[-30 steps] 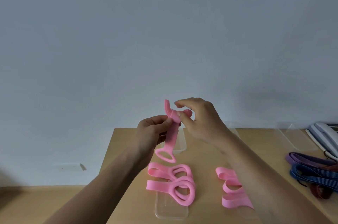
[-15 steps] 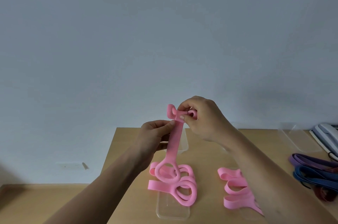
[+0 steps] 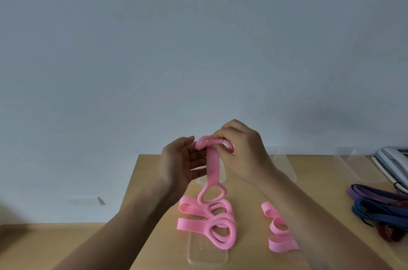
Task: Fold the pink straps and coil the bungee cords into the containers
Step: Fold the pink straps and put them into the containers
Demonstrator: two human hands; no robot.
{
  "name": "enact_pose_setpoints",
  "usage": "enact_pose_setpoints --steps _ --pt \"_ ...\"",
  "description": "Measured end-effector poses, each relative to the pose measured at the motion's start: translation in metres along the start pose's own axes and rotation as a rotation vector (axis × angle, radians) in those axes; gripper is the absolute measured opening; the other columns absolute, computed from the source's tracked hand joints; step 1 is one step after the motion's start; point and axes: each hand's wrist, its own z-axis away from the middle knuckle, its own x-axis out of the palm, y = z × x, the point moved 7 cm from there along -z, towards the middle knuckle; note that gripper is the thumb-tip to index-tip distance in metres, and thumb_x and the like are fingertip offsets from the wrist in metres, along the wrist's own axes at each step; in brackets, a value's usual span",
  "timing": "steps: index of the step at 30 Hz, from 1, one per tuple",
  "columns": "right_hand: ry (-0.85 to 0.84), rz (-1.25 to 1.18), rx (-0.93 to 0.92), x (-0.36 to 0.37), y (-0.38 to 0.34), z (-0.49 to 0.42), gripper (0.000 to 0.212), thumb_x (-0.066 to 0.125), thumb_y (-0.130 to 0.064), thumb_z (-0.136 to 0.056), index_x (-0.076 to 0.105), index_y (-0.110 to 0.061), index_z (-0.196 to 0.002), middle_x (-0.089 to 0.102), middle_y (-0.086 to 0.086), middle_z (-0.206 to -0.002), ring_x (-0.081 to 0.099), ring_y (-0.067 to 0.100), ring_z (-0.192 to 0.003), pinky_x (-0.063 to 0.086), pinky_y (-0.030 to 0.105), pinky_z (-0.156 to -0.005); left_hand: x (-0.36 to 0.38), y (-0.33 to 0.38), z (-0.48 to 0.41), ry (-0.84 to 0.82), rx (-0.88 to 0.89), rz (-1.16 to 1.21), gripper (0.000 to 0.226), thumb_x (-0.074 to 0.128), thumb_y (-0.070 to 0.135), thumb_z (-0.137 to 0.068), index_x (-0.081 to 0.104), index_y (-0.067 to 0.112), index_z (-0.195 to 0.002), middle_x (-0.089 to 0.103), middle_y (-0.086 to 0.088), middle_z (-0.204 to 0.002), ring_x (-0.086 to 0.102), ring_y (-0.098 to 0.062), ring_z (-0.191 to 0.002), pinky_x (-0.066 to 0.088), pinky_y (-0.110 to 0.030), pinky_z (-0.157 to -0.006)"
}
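It looks like an office or a plain workroom. A bare grey-blue wall (image 3: 198, 49) fills most of the frame, and a light wood desk (image 3: 242, 192) stands against it at the bottom. A white desk telephone (image 3: 393, 159) with a dark cord sits at the right edge.

A white telephone (image 3: 390, 159) lies at the wooden table's (image 3: 248, 225) right edge, below a grey wall (image 3: 198, 49).
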Motion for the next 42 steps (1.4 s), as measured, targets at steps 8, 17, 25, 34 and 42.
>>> enact_pose_setpoints --steps 8,17,25,34,42 --pt "0.042 -0.062 -0.019 0.005 -0.004 0.01 0.017 0.078 0.002 -0.08 0.079 -0.01 -0.092 0.061 0.003 -0.086 0.062 0.022 -0.073 0.053 0.04 -0.063 0.004 0.007 -0.001 -0.096 0.129 -0.255 0.027 0.067 0.031 -0.084 0.083 0.012 -0.094 0.076 -0.01 -0.098 0.07 -0.025 -0.093 0.056 -0.047 -0.093" --pt "0.0 -0.244 0.301 0.006 0.019 0.002 0.023 0.078 -0.012 -0.084 0.074 -0.018 -0.105 0.066 -0.009 -0.089 0.065 0.007 -0.082 0.058 0.029 -0.072 0.0 0.013 -0.003 -0.066 0.186 -0.372 0.032 0.068 0.025 -0.079 0.082 0.016 -0.106 0.076 -0.02 -0.106 0.072 -0.028 -0.097 0.059 -0.048 -0.094" --pt "-0.269 -0.145 0.297 0.021 0.019 -0.002 0.012 0.07 -0.019 -0.087 0.076 -0.025 -0.096 0.069 -0.02 -0.083 0.063 0.002 -0.081 0.055 0.029 -0.078 -0.008 0.01 -0.007 -0.025 0.183 -0.282 0.051 0.068 0.016 -0.074 0.067 0.021 -0.125 0.078 -0.009 -0.112 0.077 -0.026 -0.096 0.061 -0.039 -0.084" --pt "-0.085 -0.158 0.236 0.009 0.02 -0.005 0.017 0.08 -0.011 -0.079 0.076 -0.017 -0.094 0.073 -0.01 -0.087 0.067 0.008 -0.08 0.056 0.028 -0.075 -0.007 -0.006 -0.013 -0.045 0.085 -0.272 0.03 0.067 0.025 -0.099 0.071 0.007 -0.123 0.076 -0.019 -0.114 0.072 -0.022 -0.087 0.059 -0.034 -0.076" --pt "0.026 -0.088 0.14 0.005 0.018 0.001 0.018 0.079 -0.001 -0.077 0.075 -0.009 -0.092 0.072 -0.001 -0.085 0.062 0.013 -0.071 0.055 0.031 -0.07 -0.013 -0.014 -0.018 -0.043 0.023 -0.146 0.021 0.066 0.003 -0.093 0.078 -0.001 -0.11 0.076 -0.025 -0.112 0.072 -0.027 -0.089 0.061 -0.033 -0.077"
